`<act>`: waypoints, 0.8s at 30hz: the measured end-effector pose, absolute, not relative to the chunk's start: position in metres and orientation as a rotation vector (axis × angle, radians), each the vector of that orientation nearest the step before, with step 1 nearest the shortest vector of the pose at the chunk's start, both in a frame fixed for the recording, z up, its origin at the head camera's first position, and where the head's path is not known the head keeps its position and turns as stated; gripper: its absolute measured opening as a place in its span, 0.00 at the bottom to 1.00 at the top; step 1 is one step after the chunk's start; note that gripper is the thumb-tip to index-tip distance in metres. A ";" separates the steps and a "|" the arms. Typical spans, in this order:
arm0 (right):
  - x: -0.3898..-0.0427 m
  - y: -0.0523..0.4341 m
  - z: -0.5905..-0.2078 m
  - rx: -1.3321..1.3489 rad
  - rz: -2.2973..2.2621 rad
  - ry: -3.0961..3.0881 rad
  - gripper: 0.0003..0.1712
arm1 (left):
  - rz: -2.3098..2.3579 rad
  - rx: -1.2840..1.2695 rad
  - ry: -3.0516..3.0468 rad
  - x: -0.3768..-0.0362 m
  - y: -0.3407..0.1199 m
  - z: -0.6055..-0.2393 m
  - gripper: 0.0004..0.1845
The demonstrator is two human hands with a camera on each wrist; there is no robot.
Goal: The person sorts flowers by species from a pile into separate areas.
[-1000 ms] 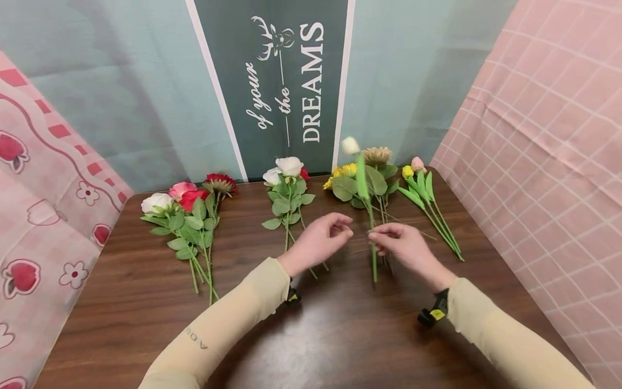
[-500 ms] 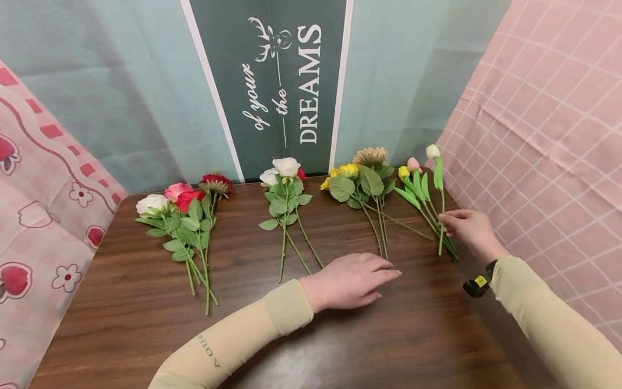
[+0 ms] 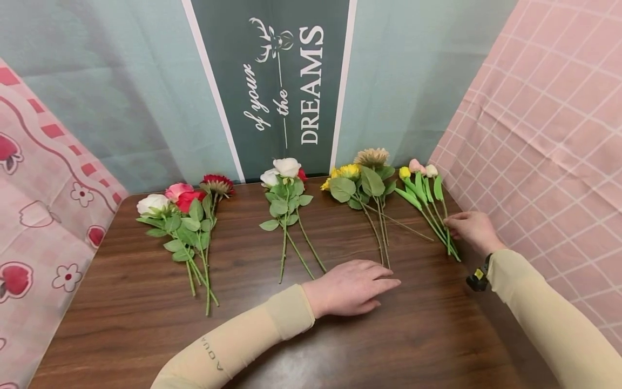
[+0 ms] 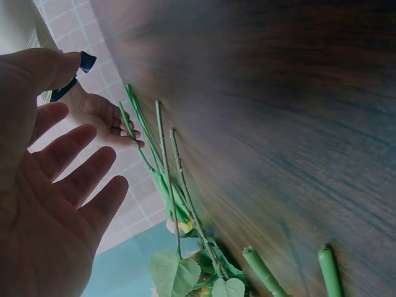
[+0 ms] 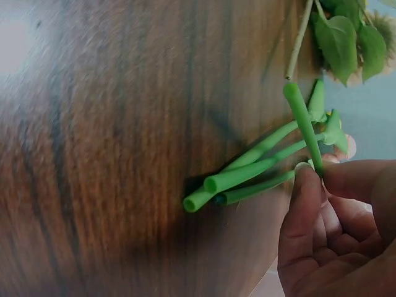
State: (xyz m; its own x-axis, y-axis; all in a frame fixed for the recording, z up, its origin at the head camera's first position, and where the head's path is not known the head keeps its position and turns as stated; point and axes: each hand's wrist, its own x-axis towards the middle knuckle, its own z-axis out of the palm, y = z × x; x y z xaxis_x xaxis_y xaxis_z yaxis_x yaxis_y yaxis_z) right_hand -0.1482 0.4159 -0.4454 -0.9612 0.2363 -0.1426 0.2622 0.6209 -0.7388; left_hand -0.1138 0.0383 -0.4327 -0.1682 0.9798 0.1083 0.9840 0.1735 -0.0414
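Note:
My right hand [image 3: 475, 231] pinches the green stem of a white tulip [image 3: 431, 170] between thumb and fingertip. In the right wrist view the pinched stem [image 5: 301, 114] stands above several other stems [image 5: 247, 173] lying on the wood. Beside the white tulip lie a yellow tulip [image 3: 404, 173] and a pink tulip [image 3: 414, 165], with long green leaves. My left hand [image 3: 351, 288] is spread low over the table, palm down and holding nothing, just in front of the stem ends of a beige flower [image 3: 371, 158] and yellow flowers [image 3: 347, 172].
White roses [image 3: 286, 167] with a bit of red behind them lie at the back middle. On the left are a white rose [image 3: 153, 205], pink and red roses [image 3: 187, 199] and a dark red flower [image 3: 217, 185]. A pink checked cloth [image 3: 534, 135] borders the right side.
My right hand has carried the white tulip from the middle to the right and lowered it beside the other tulips. My left hand has come nearer the body and spread its fingers.

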 end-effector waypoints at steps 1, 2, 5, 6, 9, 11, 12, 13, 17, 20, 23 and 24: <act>-0.149 0.417 -0.447 0.412 -1.220 2.843 0.25 | -0.062 -1.951 -2.322 -0.114 0.038 -0.433 0.32; -0.149 0.418 -0.447 0.396 -1.168 2.879 0.25 | -0.065 -1.950 -2.322 -0.114 0.038 -0.434 0.32; -0.149 0.418 -0.448 0.363 -1.013 2.971 0.25 | -0.068 -1.951 -2.331 -0.115 0.038 -0.435 0.32; -0.148 0.418 -0.449 0.357 -0.981 2.991 0.25 | -0.069 -1.952 -2.333 -0.115 0.038 -0.435 0.32; -0.147 0.417 -0.451 0.357 -0.953 3.005 0.25 | -0.073 -1.957 -2.338 -0.115 0.038 -0.436 0.32; -0.146 0.418 -0.452 0.369 -0.964 2.998 0.25 | -0.076 -1.959 -2.340 -0.115 0.038 -0.437 0.32; -0.146 0.418 -0.453 0.377 -0.967 2.997 0.26 | -0.078 -1.959 -2.342 -0.115 0.038 -0.437 0.31; -0.146 0.418 -0.454 0.384 -0.972 2.992 0.26 | -0.080 -1.958 -2.344 -0.115 0.038 -0.437 0.31; -0.145 0.418 -0.456 0.396 -0.972 2.985 0.26 | -0.093 -1.952 -2.353 -0.115 0.038 -0.439 0.31; -0.146 0.417 -0.458 0.390 -0.984 2.976 0.25 | -0.097 -1.953 -2.357 -0.115 0.037 -0.439 0.31; -0.147 0.416 -0.458 0.385 -1.006 2.963 0.24 | -0.092 -1.956 -2.362 -0.114 0.037 -0.440 0.30; -0.147 0.416 -0.458 0.382 -1.008 2.960 0.23 | -0.091 -1.957 -2.364 -0.114 0.037 -0.440 0.30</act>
State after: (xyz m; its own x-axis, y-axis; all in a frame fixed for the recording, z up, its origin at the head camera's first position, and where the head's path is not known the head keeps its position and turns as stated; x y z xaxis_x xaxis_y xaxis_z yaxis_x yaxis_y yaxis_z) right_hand -0.1472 0.4158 -0.4585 -0.9705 0.2310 -0.0692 0.2252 0.7659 -0.6022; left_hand -0.1143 0.0365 -0.4401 -0.1858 0.9782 0.0927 0.9824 0.1866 0.0000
